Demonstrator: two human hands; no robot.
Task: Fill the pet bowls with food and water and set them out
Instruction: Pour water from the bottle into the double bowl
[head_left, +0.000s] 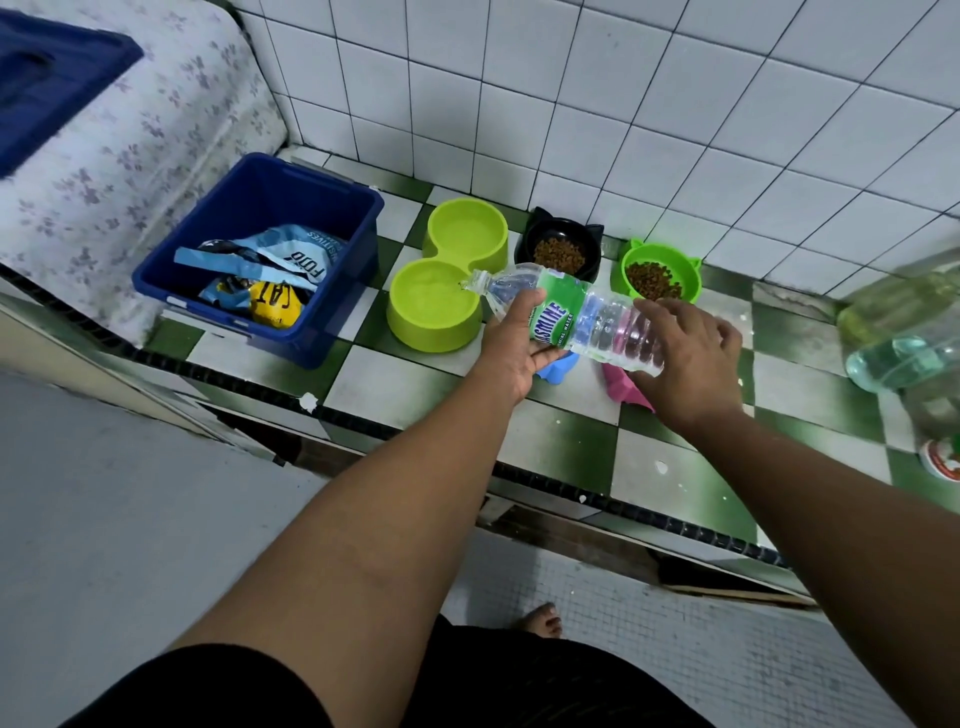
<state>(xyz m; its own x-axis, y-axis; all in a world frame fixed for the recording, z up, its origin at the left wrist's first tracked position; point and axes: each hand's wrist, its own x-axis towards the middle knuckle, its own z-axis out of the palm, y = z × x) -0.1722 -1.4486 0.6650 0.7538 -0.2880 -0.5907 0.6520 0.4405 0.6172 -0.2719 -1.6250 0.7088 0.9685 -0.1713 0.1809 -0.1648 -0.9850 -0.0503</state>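
As left hand (511, 358) holds bottle (563, 317), tilted over lime double bowl (434, 335)

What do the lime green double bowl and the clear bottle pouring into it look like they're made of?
The lime green double bowl looks like moulded matte plastic: uniform colour, thick rounded rims. The clear ribbed bottle with the green label looks like thin glossy plastic: see-through walls, bright highlights.

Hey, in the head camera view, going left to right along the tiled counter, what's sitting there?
Blue bin holding the cat food bag → lime double bowl → black bowl of kibble → green bowl of kibble → clear bottles at the right edge.
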